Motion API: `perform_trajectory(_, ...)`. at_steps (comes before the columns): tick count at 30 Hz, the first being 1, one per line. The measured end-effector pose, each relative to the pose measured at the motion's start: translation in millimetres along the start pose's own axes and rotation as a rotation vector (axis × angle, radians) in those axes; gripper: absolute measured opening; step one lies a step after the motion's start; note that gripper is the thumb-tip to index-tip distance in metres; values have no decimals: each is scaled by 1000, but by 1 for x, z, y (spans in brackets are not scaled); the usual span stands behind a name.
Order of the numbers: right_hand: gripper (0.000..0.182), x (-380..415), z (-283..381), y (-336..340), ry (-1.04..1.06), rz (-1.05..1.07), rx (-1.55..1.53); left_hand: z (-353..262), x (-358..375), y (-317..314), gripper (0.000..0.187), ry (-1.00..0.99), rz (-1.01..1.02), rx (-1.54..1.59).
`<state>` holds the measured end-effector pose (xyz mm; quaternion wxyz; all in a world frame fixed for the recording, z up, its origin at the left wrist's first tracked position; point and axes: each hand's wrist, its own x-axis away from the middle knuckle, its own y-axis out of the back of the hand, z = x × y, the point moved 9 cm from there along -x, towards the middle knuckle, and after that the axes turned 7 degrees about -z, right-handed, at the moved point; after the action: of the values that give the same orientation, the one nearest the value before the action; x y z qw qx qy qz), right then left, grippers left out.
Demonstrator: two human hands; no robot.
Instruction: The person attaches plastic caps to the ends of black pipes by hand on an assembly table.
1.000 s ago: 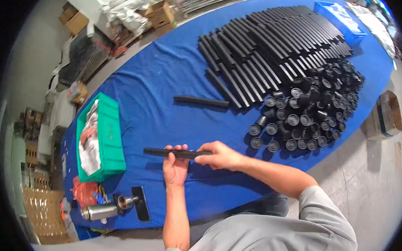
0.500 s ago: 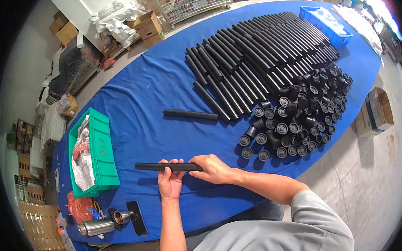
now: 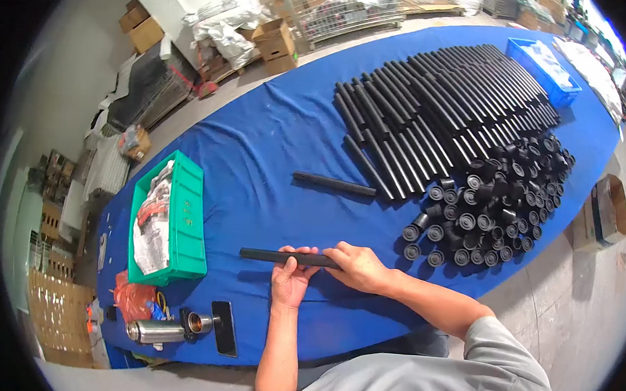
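A black tube [image 3: 262, 254] lies level across both hands above the blue cloth. My left hand [image 3: 290, 285] is closed around its middle from below, thumb in front. At the tube's right end, my right hand [image 3: 359, 267] grips with its fingers over the top and hides that end. Beyond my hands, a single black tube [image 3: 333, 184] rests apart on the cloth. Many more black tubes [image 3: 393, 157] lie side by side in rows farther off. To the right of my right hand is a heap of round black caps [image 3: 466, 221], several with ringed faces showing.
On the left stands a green crate [image 3: 190, 221] with paper inside. Near it are a steel flask [image 3: 158, 332], a metal cup [image 3: 199, 322], a phone [image 3: 224, 328] and a red plastic bag [image 3: 132, 296]. A blue bin [image 3: 565, 94] sits at the far end; a cardboard box [image 3: 613, 211] is on the floor.
The whole view has shifted, so the table and its things appear farther right. Both hands keep hold of the tube in nearly the same grip.
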<state>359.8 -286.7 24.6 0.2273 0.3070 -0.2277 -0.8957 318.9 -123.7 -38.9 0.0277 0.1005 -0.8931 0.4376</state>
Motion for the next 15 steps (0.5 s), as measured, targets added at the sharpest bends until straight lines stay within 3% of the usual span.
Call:
perform_trajectory(4,32,-3,-22,-7,-399,232,-351,1,1,-5,23,23,21,13)
perform_trajectory(5,33,-5,-19,-3,-269,125,-346,1,0,-6,23,29,15,9)
perform_trajectory(7,39,-2,-5,3,-26,-34,-37,4,-3,1,25,54,-40,1)
perform_trajectory(9,42,-3,-1,0,27,-14,30,4,-4,2,24,59,-20,29)
perform_trajectory(11,37,-4,-9,-2,-61,42,-86,3,-4,0,23,53,25,37)
perform_trajectory(13,38,8,-29,-15,-777,380,-489,2,-3,-6,22,49,62,34)
perform_trajectory(15,40,-6,-25,-4,-368,142,-327,2,-4,-7,22,41,13,1)
